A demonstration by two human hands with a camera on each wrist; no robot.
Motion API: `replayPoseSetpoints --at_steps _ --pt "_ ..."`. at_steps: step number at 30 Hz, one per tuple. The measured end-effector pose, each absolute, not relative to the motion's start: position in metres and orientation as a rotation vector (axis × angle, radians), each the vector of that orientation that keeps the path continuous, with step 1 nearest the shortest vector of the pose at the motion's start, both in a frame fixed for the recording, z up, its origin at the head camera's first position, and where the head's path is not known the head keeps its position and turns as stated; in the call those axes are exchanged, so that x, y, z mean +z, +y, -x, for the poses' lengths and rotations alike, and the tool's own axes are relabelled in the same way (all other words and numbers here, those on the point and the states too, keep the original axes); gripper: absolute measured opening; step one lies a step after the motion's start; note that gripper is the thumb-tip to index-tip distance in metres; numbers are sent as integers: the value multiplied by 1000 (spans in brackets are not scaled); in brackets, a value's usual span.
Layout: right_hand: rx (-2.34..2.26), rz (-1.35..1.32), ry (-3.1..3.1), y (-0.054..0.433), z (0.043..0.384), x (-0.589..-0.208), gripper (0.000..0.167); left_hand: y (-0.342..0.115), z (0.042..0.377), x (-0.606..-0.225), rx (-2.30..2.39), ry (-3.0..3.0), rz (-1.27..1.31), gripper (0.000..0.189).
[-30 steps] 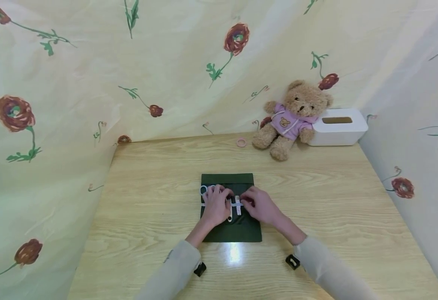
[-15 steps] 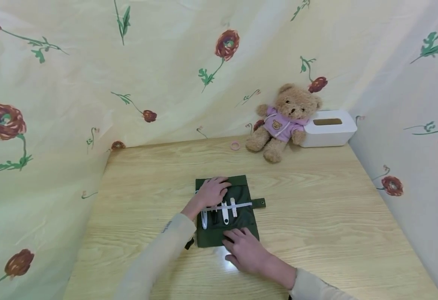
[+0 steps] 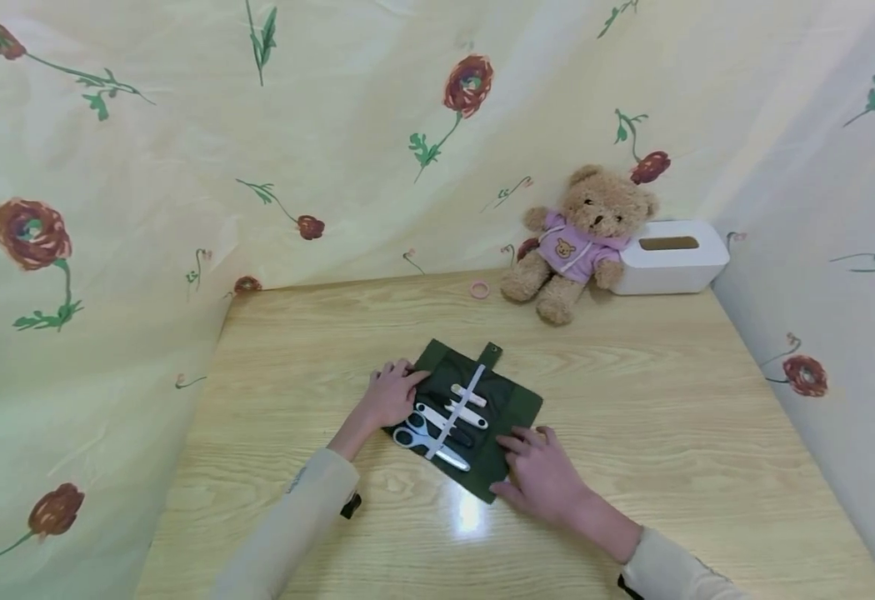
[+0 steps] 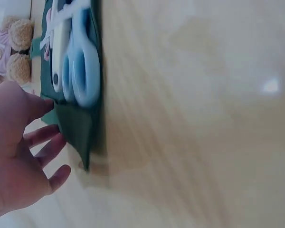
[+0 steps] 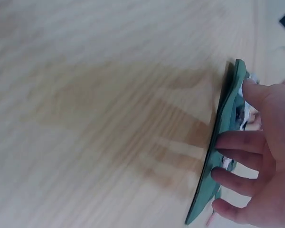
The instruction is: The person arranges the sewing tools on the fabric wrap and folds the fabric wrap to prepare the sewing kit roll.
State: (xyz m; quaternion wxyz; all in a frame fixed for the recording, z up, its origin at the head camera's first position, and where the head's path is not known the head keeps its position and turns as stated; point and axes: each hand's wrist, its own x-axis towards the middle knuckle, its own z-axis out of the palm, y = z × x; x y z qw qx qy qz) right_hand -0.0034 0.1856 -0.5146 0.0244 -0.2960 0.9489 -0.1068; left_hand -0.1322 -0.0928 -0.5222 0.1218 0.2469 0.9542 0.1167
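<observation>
A dark green fabric tool roll (image 3: pixel 516 404) lies unrolled and slanted on the table. Across it runs a white elastic band (image 3: pixel 456 412), under which sit scissors (image 3: pixel 412 432) with pale blue handles and several slim white or dark tools. My left hand (image 3: pixel 391 395) touches the roll's left end; in the left wrist view its thumb lies on the green flap (image 4: pixel 76 121) beside the scissors' handles. At the opposite end, my right hand (image 3: pixel 542 475) rests its fingertips on the edge, thumb spread apart from the fingers, as the right wrist view shows.
The strap (image 3: pixel 490 355) of the roll points to the back. Behind it on the wooden table (image 3: pixel 317 333) are a pink ring (image 3: pixel 479 289), a teddy bear (image 3: pixel 574 242) in a purple top and a white tissue box (image 3: pixel 673 257). Flowered cloth surrounds the table.
The roll has turned counterclockwise, its strap swinging from the right to the back. My left hand has shifted to its left end, my right hand from the middle to the near right end.
</observation>
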Motion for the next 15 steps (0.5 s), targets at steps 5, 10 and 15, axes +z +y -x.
replayPoseSetpoints --at_steps 5,10,15 --pt "-340 832 2977 201 21 -519 42 -107 114 -526 352 2776 -721 45" --pt "-398 846 2973 217 40 -525 27 -117 93 -531 395 2792 -758 52" --pt "-501 913 2932 232 56 -530 27 -123 76 -538 428 2790 -761 61"
